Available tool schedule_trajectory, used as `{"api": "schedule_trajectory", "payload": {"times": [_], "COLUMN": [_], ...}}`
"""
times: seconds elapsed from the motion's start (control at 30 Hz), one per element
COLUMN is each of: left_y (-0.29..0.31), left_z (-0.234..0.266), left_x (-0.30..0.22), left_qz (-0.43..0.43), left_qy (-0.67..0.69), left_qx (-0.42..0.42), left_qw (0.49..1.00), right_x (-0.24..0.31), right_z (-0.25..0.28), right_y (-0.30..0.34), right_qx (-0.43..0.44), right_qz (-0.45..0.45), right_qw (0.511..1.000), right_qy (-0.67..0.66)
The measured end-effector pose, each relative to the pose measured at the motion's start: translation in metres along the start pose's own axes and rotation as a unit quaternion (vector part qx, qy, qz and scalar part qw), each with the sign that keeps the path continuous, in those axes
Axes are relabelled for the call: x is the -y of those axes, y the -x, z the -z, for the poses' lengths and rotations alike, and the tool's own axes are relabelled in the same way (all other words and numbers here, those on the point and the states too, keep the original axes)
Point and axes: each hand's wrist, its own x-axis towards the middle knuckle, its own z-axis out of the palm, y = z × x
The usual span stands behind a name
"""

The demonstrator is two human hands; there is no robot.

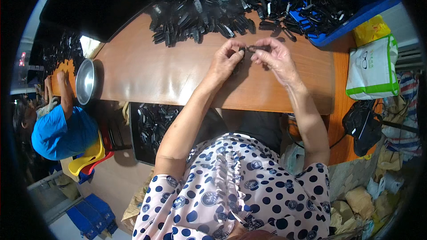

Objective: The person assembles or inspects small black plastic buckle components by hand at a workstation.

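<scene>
Black pieces lie heaped in a pile (195, 11) along the far side of the wooden bench (151, 71). Near it, the left hand (226, 60) pinches a small dark part (242, 51) between thumb and fingers; the right hand (276, 58) pinches a dark strip (257, 48) just beside it. Whether they touch, I cannot tell. Best, I judge, to steady the left, align the right, and press lightly.

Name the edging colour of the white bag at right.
The white bag has green edging, clearest in the head view.
</scene>
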Motion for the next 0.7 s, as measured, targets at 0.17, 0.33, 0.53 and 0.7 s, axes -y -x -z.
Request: {"api": "schedule_trajectory", "payload": {"times": [0.17,0.33,0.53,0.7], "left_y": [0.052,0.078,0.092,0.096], "left_z": [0.000,0.004,-0.001,0.001], "left_x": [-0.020,-0.015,-0.019,-0.028], "left_qz": [0.050,-0.057,-0.161,-0.246], "left_qy": [0.284,0.105,-0.084,-0.200], "left_qx": [0.021,0.000,-0.040,-0.024], "left_qw": [0.957,0.993,0.983,0.948], "right_x": [-0.007,0.005,0.019,0.022], "right_z": [-0.023,-0.036,-0.042,-0.039], "right_y": [0.027,0.043,0.055,0.060], "right_qx": [0.010,0.044,0.051,0.066], "right_qz": [-0.044,-0.070,-0.064,-0.065], "right_qw": [0.972,0.962,0.960,0.971], "right_qy": [-0.230,-0.260,-0.268,-0.219]}}
